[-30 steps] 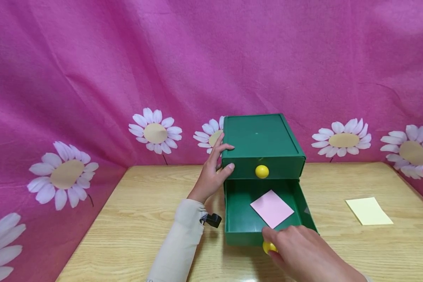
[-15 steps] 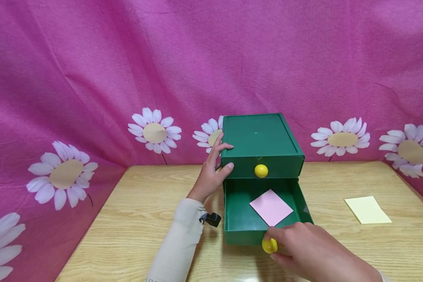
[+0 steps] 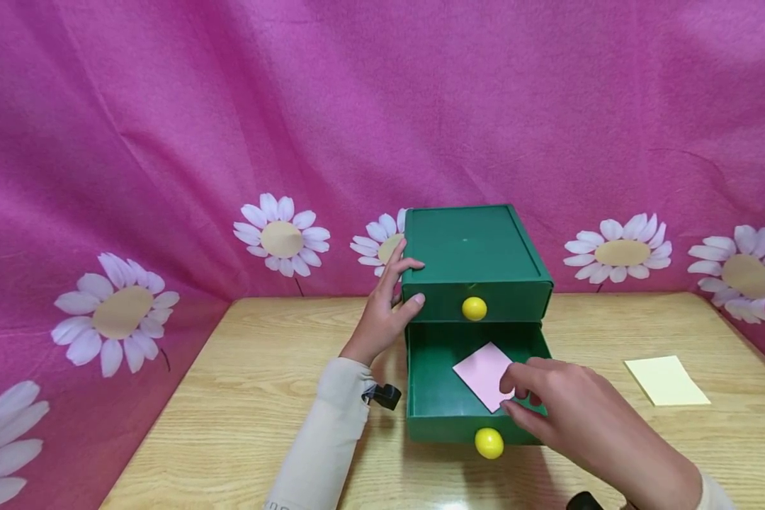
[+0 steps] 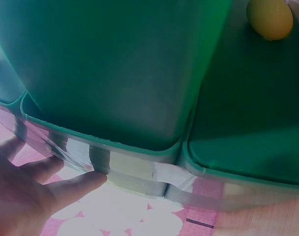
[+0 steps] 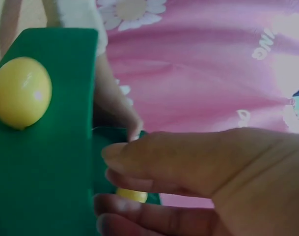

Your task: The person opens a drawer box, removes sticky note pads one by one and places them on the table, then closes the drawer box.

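Observation:
A green two-drawer box [image 3: 472, 244] stands on the table, its upper drawer closed and its lower drawer [image 3: 430, 397] pulled out. Each drawer front bears a round yellow knob, the lower knob [image 3: 489, 443] being free of any hand. Inside the lower drawer lies a pink sticky note pad [image 3: 481, 375]. My left hand [image 3: 382, 315] rests against the box's left side, thumb at the front edge and a finger on the top; the left wrist view shows its fingers [image 4: 78, 189] extended along the side. My right hand [image 3: 567, 407] hovers over the drawer's right part, fingers bent loosely by the pad; contact is unclear.
A pale yellow sticky note pad [image 3: 668, 381] lies on the wooden table [image 3: 280, 354] to the right of the box. Behind the table hangs a pink cloth [image 3: 382, 106] with white flowers.
My right hand has let go of the lower drawer's yellow knob and moved up and over the drawer beside the pink pad. The left hand and the box have stayed in place.

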A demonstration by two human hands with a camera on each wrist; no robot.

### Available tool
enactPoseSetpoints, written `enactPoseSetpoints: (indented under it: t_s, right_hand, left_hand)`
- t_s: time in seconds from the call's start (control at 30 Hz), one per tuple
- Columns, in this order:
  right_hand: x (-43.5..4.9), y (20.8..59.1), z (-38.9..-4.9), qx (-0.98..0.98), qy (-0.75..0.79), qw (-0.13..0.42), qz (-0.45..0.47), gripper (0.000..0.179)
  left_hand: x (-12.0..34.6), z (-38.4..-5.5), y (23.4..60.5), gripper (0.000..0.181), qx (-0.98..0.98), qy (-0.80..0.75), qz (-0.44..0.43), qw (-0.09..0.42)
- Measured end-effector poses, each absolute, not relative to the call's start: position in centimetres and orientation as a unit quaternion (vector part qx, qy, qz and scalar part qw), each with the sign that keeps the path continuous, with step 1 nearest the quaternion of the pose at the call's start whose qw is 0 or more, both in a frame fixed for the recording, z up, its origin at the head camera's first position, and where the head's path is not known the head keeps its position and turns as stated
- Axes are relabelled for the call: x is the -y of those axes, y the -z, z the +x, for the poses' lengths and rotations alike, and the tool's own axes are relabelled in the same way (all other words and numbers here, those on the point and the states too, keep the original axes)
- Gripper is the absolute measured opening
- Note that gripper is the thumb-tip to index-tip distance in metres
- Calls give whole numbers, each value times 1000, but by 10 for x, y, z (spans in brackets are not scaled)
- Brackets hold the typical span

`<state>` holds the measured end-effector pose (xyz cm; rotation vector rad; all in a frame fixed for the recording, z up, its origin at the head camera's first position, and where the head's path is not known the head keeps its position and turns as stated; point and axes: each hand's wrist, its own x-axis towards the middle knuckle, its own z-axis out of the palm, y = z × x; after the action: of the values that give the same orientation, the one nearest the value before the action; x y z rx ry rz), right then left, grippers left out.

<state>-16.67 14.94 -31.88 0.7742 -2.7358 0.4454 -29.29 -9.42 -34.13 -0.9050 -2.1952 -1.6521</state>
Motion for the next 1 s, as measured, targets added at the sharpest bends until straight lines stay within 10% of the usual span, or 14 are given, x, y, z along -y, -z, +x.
enactPoseSetpoints:
  t_s: [1.0]
  right_hand:
    - [-146,344,-203,939,-199,155,235,27]
  left_hand:
    - [95,-294,342,45,750,569,-314,124]
